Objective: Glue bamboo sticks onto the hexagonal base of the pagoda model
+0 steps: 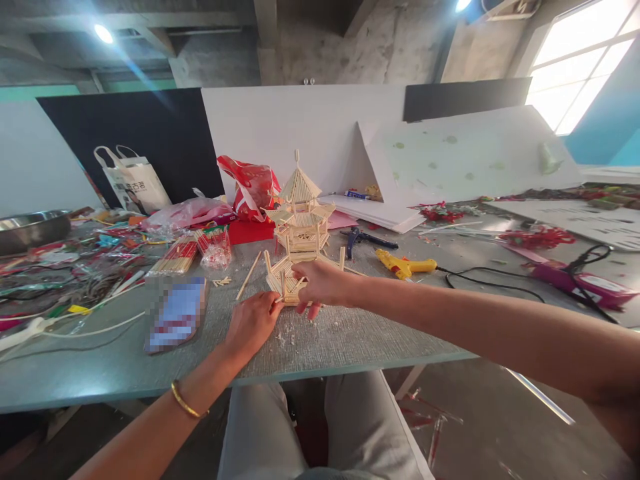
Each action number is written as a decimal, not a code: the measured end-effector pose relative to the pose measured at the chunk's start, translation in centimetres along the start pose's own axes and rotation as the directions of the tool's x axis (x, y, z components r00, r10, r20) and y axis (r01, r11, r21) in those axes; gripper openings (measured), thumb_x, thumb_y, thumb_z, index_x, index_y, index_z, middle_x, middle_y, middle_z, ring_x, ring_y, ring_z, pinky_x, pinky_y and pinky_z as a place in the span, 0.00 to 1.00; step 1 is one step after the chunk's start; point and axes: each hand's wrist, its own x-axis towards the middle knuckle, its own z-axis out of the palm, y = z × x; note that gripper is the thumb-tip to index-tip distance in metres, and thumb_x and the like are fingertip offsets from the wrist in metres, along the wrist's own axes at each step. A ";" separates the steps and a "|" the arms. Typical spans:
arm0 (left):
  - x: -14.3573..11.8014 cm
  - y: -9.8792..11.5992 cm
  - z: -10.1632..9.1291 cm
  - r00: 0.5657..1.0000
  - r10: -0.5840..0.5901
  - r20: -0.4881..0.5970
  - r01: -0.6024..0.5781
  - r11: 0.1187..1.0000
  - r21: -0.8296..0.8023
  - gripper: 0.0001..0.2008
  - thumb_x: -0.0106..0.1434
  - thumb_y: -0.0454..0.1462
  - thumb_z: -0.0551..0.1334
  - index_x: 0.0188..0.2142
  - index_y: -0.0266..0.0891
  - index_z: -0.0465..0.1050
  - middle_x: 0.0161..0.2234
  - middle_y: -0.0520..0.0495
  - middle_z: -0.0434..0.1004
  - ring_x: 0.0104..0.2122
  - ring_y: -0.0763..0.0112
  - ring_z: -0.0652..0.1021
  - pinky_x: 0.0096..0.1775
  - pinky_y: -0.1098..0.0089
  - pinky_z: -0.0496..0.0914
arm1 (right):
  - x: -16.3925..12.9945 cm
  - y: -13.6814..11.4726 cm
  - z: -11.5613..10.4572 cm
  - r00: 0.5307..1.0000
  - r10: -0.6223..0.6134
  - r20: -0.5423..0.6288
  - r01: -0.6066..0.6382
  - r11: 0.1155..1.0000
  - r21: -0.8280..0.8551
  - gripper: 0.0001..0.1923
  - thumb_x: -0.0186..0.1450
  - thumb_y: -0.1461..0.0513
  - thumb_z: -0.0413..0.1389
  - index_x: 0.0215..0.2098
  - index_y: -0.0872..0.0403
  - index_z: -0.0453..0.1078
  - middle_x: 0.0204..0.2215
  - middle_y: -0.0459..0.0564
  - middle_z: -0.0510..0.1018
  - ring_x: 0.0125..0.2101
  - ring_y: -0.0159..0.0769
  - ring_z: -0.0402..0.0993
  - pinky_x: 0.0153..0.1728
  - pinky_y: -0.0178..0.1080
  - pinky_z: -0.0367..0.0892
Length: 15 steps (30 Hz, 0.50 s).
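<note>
Two bare hands meet at a small stick frame (281, 280) on the grey table (350, 340), seen from the head camera; the left hand (253, 325), a gold bangle (186, 403) on its wrist, lies curled with its fingertips against the frame's near edge, though whether it pinches a stick cannot be told; the right hand (320, 283) reaches across and rests loosely closed on the frame's right side, fingers bent over the sticks. Just behind the frame stands a finished stick pagoda (301, 213); a yellow glue gun (404, 265) lies to its right, packets of chopsticks (176, 257) to the left.
</note>
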 end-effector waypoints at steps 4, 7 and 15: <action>0.1 0.1 -0.1 1.000 0.002 0.008 -0.002 1.000 -0.011 0.09 0.60 0.40 0.53 0.31 0.42 0.72 0.31 0.51 0.78 0.30 0.70 0.76 0.30 0.73 0.61 | 0.3 0.2 0.1 1.000 -0.010 0.019 0.010 1.000 0.014 0.18 0.50 0.75 0.51 0.39 0.59 0.58 0.27 0.49 0.73 0.21 0.32 0.74 0.16 0.29 0.66; 0.3 -0.1 -0.4 0.999 -0.015 0.051 0.019 0.996 -0.084 0.10 0.60 0.41 0.54 0.30 0.42 0.72 0.30 0.51 0.77 0.29 0.71 0.75 0.29 0.74 0.61 | 0.8 0.5 0.8 0.998 0.009 0.056 -0.009 1.000 0.016 0.17 0.50 0.75 0.50 0.38 0.59 0.59 0.23 0.46 0.72 0.19 0.31 0.73 0.17 0.30 0.68; 0.7 -0.6 -0.5 0.996 -0.022 0.081 0.038 0.980 -0.196 0.11 0.59 0.39 0.53 0.29 0.40 0.73 0.27 0.50 0.76 0.28 0.72 0.74 0.30 0.73 0.61 | 2.1 1.7 1.8 0.991 -0.075 0.107 0.068 0.996 0.064 0.20 0.48 0.76 0.47 0.39 0.58 0.60 0.31 0.50 0.72 0.22 0.31 0.74 0.17 0.29 0.69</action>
